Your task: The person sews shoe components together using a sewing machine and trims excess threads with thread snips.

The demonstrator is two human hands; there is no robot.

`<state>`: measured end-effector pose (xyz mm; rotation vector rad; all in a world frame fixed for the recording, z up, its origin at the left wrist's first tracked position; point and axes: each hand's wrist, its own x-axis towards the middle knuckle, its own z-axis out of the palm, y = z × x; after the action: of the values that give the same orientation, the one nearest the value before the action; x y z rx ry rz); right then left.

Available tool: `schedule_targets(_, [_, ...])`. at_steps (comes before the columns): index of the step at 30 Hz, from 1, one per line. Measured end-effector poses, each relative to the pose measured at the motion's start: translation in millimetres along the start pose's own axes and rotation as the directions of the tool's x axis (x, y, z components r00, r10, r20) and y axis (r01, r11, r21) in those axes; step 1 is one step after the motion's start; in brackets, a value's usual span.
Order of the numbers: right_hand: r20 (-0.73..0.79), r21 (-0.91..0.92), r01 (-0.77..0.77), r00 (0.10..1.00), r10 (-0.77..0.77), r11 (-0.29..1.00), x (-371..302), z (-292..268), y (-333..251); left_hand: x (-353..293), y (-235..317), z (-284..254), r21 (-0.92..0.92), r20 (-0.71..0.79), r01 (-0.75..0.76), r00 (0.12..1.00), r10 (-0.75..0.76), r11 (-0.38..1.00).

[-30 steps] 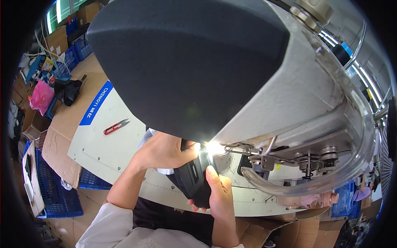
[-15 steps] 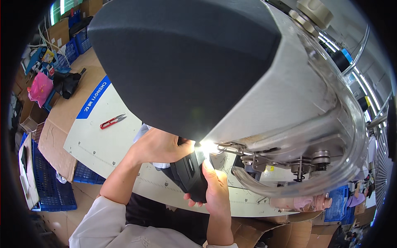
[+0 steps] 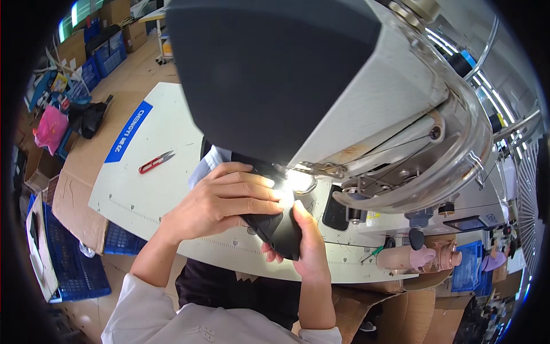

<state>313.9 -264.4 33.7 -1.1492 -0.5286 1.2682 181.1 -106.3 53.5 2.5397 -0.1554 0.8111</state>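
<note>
A black, stiff-looking piece (image 3: 285,236) lies under the head of a sewing machine (image 3: 372,129), tilted over the pale work table (image 3: 172,123). My left hand (image 3: 220,200) rests on top of it, fingers stretched flat toward the needle area. Lower down, my right hand (image 3: 311,243) grips the piece at its near right end, thumb above and fingertips curled beneath. Bright glare from the machine's light hides the needle and the spot where it meets the piece. A pale blue cloth (image 3: 209,166) shows behind my left hand.
Red-handled thread snips (image 3: 153,163) lie on the table's left part. A dark phone-like slab (image 3: 333,207) sits right of the needle area, with a pink bottle (image 3: 401,260) near the right edge. Blue crates (image 3: 74,261) and cardboard (image 3: 80,189) flank the table.
My left hand has opened out from a bent grip to flat fingers over the black piece. The piece has turned, hiding its slotted side. The whole view has shifted, showing more of the machine's right side.
</note>
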Motion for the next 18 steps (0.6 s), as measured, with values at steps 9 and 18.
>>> schedule_targets(9, [0.155,-0.716,0.610,0.614,-0.774,0.340,30,41,30,-39,8,-50,-0.339,-0.580,0.166,0.738,-0.344,0.926])
schedule_targets(18, [0.093,-0.576,0.672,0.619,-0.780,0.465,42,71,61,-65,17,-32,-0.351,-0.584,0.297,0.672,-0.456,0.888])
